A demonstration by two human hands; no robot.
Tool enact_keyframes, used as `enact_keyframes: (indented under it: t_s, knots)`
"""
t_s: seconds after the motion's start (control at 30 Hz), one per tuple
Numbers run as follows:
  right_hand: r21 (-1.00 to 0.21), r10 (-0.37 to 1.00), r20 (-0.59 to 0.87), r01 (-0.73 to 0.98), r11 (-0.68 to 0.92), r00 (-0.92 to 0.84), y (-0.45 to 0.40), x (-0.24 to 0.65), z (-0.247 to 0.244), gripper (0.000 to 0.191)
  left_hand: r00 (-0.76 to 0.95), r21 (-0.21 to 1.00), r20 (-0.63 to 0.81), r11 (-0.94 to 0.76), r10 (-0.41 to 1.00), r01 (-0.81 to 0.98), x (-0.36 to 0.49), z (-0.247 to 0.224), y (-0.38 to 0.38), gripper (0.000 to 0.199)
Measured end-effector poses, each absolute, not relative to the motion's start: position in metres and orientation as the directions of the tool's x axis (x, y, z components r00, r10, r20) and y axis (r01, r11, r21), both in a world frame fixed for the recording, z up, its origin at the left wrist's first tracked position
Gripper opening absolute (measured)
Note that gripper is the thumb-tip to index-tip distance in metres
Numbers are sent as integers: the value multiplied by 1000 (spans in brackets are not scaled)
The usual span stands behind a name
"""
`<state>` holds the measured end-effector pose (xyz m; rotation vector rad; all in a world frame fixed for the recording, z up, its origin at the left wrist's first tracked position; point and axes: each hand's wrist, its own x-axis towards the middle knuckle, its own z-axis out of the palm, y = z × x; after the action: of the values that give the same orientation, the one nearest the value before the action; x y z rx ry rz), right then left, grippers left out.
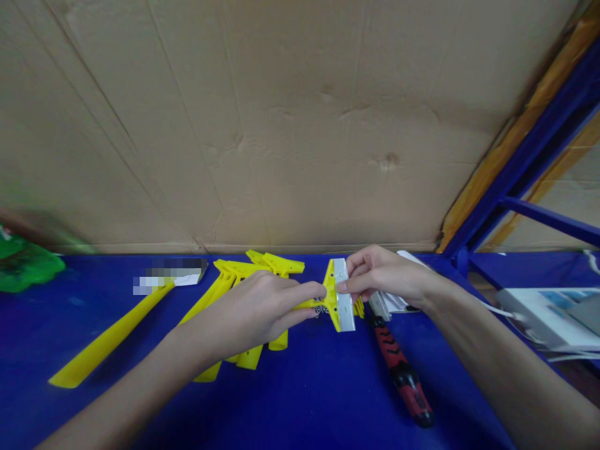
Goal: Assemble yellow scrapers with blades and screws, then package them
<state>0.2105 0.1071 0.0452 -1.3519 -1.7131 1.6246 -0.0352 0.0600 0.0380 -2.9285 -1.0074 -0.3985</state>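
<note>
Between my two hands is a yellow scraper (330, 297) with a flat silver metal plate (345, 300) across its wide head. My left hand (276, 303) is closed around its handle, thumb and index finger reaching the neck. At the plate, my right hand (368, 275) pinches the metal with thumb and fingers. Several yellow scraper handles (248, 356) lie in a pile beneath and behind my left hand. Small metal rings or nuts (320, 309) show in part below the held scraper. A red and black handled tool (398, 369) lies below my right hand.
A long yellow scraper (112, 334) with a blurred head lies at the left on the blue table (300, 400). Behind stands a cardboard wall (300, 125). A green plastic bag (28, 265) is far left; a blue metal frame (487, 206) and white box (548, 315) are right.
</note>
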Motion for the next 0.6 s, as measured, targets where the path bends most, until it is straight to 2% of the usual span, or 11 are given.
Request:
enact_keyframes:
  t_s: [0.13, 0.33, 0.6]
  knots:
    - [-915, 827, -338, 362, -177, -450, 106, 209, 43, 39, 754, 46, 225, -780, 617, 624, -39, 38, 61, 26]
    - [-942, 808, -289, 305, -142, -514, 108, 209, 40, 41, 725, 86, 204, -749, 658, 657, -41, 43, 62, 20]
    - [-915, 797, -357, 353, -194, -488, 107, 208, 39, 41, 717, 88, 174, -736, 675, 672, -39, 44, 62, 14]
